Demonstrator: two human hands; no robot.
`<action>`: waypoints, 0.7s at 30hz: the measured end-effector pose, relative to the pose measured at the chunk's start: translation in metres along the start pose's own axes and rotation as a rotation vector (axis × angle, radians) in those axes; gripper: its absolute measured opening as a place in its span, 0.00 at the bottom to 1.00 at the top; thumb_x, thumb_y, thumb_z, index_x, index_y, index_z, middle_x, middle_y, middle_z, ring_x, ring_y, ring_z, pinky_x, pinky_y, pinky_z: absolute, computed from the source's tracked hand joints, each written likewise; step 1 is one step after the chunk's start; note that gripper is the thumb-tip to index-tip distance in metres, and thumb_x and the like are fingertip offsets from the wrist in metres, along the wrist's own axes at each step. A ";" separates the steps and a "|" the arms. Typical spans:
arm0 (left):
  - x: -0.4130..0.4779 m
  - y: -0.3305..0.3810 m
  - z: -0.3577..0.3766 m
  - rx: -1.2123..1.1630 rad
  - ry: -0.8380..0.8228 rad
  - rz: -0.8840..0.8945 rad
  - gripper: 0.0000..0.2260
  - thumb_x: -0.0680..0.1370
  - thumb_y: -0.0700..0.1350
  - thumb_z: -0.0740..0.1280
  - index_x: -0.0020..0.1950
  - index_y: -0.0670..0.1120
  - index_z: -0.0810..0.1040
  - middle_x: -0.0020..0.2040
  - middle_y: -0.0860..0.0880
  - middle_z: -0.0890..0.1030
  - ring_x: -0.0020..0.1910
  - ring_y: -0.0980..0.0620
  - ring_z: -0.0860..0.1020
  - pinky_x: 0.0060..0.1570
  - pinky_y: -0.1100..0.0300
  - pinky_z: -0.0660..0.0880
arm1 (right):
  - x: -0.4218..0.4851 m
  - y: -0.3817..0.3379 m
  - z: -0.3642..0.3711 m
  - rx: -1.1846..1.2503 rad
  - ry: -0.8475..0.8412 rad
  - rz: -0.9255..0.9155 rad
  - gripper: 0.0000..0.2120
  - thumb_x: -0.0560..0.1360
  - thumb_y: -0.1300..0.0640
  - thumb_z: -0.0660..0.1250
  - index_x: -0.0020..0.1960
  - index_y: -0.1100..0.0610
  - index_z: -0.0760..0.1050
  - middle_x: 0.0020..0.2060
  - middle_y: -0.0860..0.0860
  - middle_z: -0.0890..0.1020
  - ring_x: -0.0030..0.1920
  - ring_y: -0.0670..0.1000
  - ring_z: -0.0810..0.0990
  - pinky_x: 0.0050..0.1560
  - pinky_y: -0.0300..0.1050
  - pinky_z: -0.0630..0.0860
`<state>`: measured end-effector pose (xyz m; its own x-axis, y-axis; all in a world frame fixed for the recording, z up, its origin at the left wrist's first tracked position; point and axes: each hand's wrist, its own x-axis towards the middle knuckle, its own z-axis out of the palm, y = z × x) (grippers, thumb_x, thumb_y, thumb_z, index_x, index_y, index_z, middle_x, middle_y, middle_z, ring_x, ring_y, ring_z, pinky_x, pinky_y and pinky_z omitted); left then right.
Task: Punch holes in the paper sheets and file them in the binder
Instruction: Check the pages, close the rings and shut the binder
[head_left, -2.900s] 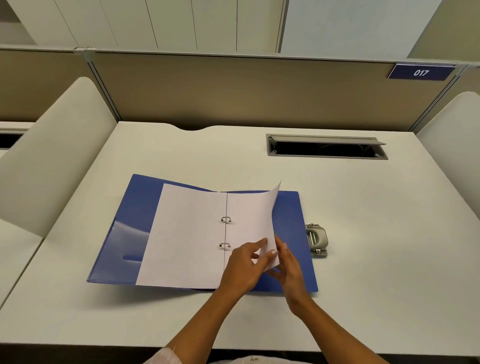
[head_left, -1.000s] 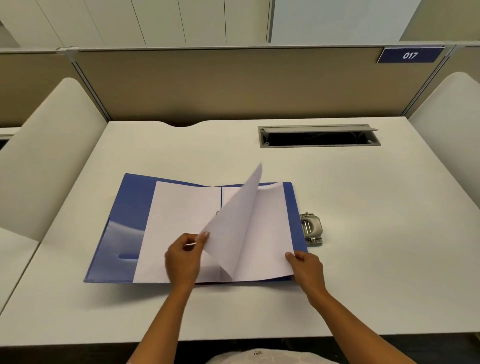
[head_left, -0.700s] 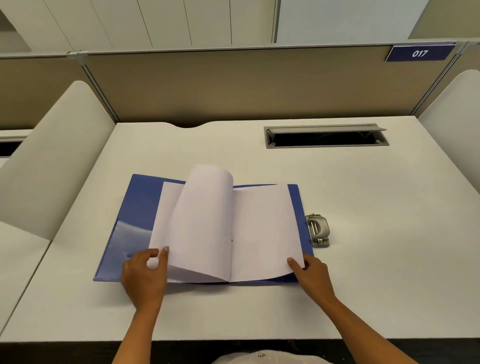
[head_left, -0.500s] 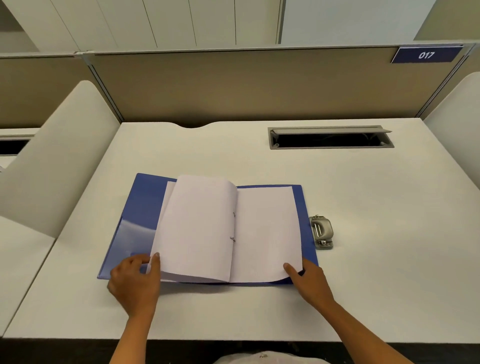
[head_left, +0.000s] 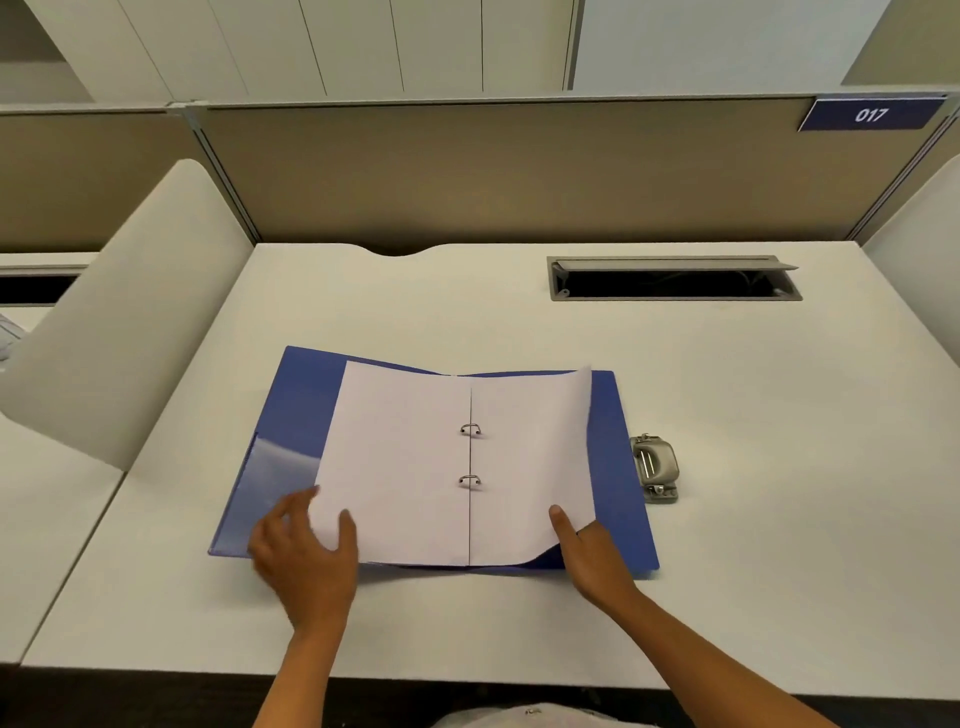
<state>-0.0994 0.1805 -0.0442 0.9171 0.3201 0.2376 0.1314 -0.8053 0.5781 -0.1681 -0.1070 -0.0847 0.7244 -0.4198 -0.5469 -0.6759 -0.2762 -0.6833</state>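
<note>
A blue binder (head_left: 621, 467) lies open on the white desk (head_left: 779, 415). White paper sheets (head_left: 400, 457) sit on both sides of its two metal rings (head_left: 470, 430). My left hand (head_left: 306, 556) is at the lower left corner of the left sheet, thumb on top and fingers, blurred, beside the sheet's edge. My right hand (head_left: 592, 556) pinches the lower right corner of the right sheet (head_left: 530, 457), whose right edge curls up off the binder. A small grey hole punch (head_left: 653, 467) stands just right of the binder.
An open grey cable slot (head_left: 670, 280) is set into the desk at the back right. Curved white dividers stand at the left (head_left: 130, 312) and right (head_left: 924, 218). A beige partition with a blue 017 label (head_left: 870, 114) closes the back.
My left hand has turned a sheet over the rings from right to left, and it now lies flat. The rings show again. My right hand has lifted the right sheet's corner.
</note>
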 end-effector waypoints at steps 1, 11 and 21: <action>-0.002 0.009 0.002 -0.061 -0.064 0.053 0.17 0.73 0.48 0.72 0.60 0.49 0.75 0.60 0.45 0.77 0.62 0.43 0.71 0.61 0.51 0.65 | -0.008 -0.015 0.003 0.045 0.001 -0.031 0.38 0.68 0.24 0.49 0.59 0.55 0.71 0.57 0.50 0.77 0.62 0.57 0.74 0.65 0.55 0.70; 0.006 0.117 -0.001 -0.786 -0.759 -0.444 0.19 0.76 0.61 0.62 0.60 0.51 0.76 0.53 0.50 0.81 0.50 0.49 0.80 0.42 0.59 0.77 | -0.050 -0.096 0.042 -0.165 -0.249 -0.581 0.23 0.76 0.35 0.43 0.65 0.23 0.34 0.77 0.40 0.45 0.77 0.51 0.46 0.76 0.59 0.45; 0.046 0.059 -0.002 -0.391 -0.570 -0.357 0.10 0.76 0.50 0.68 0.50 0.44 0.81 0.51 0.43 0.82 0.48 0.44 0.79 0.49 0.49 0.79 | -0.039 -0.077 0.037 -0.637 -0.282 -0.806 0.38 0.73 0.29 0.50 0.73 0.38 0.31 0.74 0.39 0.34 0.75 0.49 0.30 0.73 0.54 0.30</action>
<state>-0.0500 0.1487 0.0030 0.9099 0.1357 -0.3921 0.4104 -0.4334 0.8023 -0.1394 -0.0376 -0.0282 0.9397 0.2816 -0.1939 0.1300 -0.8188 -0.5592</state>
